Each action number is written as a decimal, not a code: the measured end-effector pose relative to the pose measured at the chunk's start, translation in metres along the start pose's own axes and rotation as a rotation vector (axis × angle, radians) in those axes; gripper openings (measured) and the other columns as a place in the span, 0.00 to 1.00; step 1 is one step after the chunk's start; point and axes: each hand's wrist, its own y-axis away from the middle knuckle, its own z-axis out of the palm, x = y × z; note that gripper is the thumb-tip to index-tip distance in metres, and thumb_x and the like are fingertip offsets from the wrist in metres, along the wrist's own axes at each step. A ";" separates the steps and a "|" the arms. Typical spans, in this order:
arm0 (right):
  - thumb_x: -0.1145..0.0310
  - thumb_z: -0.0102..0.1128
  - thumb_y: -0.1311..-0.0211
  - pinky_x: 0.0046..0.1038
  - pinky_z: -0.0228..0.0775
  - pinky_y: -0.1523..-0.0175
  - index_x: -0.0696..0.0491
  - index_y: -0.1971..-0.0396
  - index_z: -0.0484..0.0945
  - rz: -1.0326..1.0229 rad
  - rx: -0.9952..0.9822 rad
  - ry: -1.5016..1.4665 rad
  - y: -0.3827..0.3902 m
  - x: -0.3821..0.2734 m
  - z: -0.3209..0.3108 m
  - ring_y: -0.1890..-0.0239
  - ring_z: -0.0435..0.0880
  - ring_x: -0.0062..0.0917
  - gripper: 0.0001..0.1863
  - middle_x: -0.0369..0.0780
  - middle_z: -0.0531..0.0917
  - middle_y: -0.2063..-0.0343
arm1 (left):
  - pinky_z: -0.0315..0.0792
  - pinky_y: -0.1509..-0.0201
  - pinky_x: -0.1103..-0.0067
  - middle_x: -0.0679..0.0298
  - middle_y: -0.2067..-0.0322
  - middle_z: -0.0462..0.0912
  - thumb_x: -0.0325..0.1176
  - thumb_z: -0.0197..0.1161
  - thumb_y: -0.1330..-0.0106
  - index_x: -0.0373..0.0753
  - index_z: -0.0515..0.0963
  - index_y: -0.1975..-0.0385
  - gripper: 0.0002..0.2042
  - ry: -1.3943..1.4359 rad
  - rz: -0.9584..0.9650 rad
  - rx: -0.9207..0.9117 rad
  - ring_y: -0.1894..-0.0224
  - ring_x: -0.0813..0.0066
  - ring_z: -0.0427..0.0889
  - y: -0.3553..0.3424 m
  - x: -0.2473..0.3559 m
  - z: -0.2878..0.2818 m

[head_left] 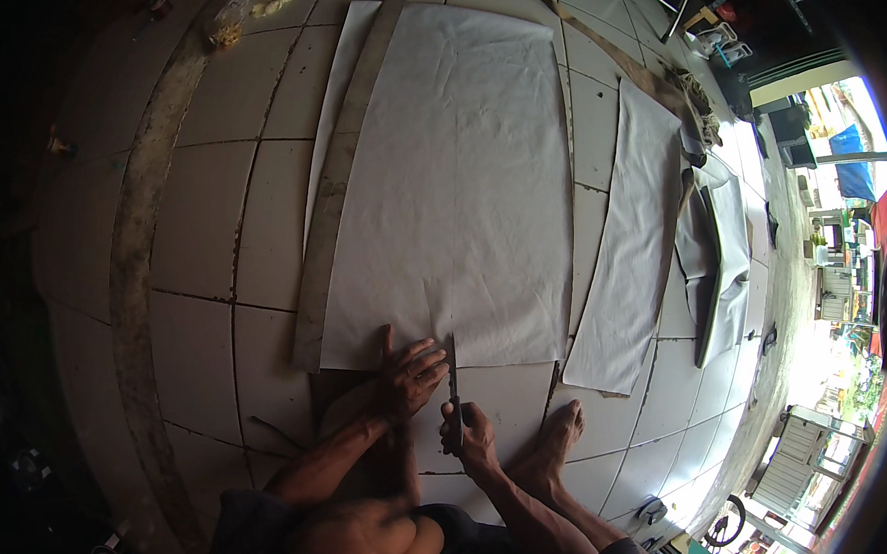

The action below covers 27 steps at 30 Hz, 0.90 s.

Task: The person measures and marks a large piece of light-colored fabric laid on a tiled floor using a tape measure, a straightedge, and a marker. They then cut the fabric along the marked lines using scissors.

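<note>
A large pale sheet (457,188), looking like cloth or leatherette, lies flat on the floor in front of me. My right hand (468,435) grips a pair of dark scissors (453,381), with the blades pointing away from me at the sheet's near edge. A short slit or line seems to run at their tip. Just left of the blades, my left hand (411,377) rests with fingers spread on the sheet's near edge. A long flat board (341,183) lies along the sheet's left side.
A narrower pale strip (628,236) lies to the right, with a folded grey-backed piece (723,260) beyond it. Crumpled brown cloth (696,110) lies at the far right. A clear bag (239,11) is at the far left. My bare foot (555,445) rests on the tiles (593,482).
</note>
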 end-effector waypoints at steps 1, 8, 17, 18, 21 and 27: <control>0.40 0.66 0.32 0.26 0.74 0.71 0.61 0.59 0.75 0.020 -0.002 0.008 -0.001 -0.001 0.000 0.75 0.80 0.20 0.32 0.38 0.81 0.74 | 0.44 0.23 0.34 0.69 0.51 0.85 0.29 0.71 0.39 0.46 0.86 0.59 0.09 0.003 0.001 0.006 0.38 0.64 0.80 0.000 0.000 0.000; 0.39 0.67 0.33 0.25 0.73 0.73 0.61 0.58 0.75 -0.013 -0.018 0.032 -0.008 -0.016 -0.003 0.76 0.80 0.20 0.34 0.38 0.80 0.75 | 0.43 0.23 0.34 0.69 0.52 0.85 0.29 0.70 0.38 0.47 0.85 0.59 0.08 0.002 -0.017 -0.023 0.39 0.65 0.81 0.001 0.000 -0.003; 0.39 0.66 0.32 0.24 0.71 0.75 0.60 0.59 0.75 -0.059 -0.014 -0.020 -0.019 -0.023 0.000 0.79 0.78 0.19 0.33 0.36 0.79 0.76 | 0.42 0.23 0.34 0.69 0.53 0.85 0.33 0.69 0.34 0.47 0.85 0.59 0.06 0.013 -0.046 -0.048 0.39 0.65 0.82 0.000 0.002 -0.009; 0.39 0.66 0.32 0.25 0.71 0.74 0.60 0.59 0.75 -0.054 -0.014 -0.005 -0.020 -0.024 0.000 0.78 0.78 0.19 0.32 0.36 0.79 0.76 | 0.42 0.23 0.34 0.69 0.52 0.85 0.33 0.69 0.34 0.47 0.85 0.59 0.06 0.006 -0.048 -0.059 0.39 0.65 0.82 -0.001 0.002 -0.010; 0.40 0.66 0.32 0.25 0.71 0.74 0.60 0.59 0.74 -0.057 -0.016 0.012 -0.021 -0.024 -0.001 0.78 0.77 0.19 0.32 0.36 0.79 0.76 | 0.42 0.23 0.34 0.68 0.52 0.85 0.34 0.67 0.32 0.46 0.85 0.59 0.06 0.003 -0.044 -0.076 0.39 0.65 0.82 -0.001 0.002 -0.012; 0.41 0.66 0.31 0.25 0.71 0.74 0.59 0.59 0.74 -0.084 -0.014 -0.017 -0.032 -0.027 0.000 0.78 0.77 0.19 0.31 0.36 0.78 0.77 | 0.42 0.24 0.34 0.68 0.52 0.86 0.33 0.66 0.31 0.45 0.84 0.56 0.07 0.037 -0.064 -0.068 0.40 0.64 0.82 -0.001 0.003 -0.012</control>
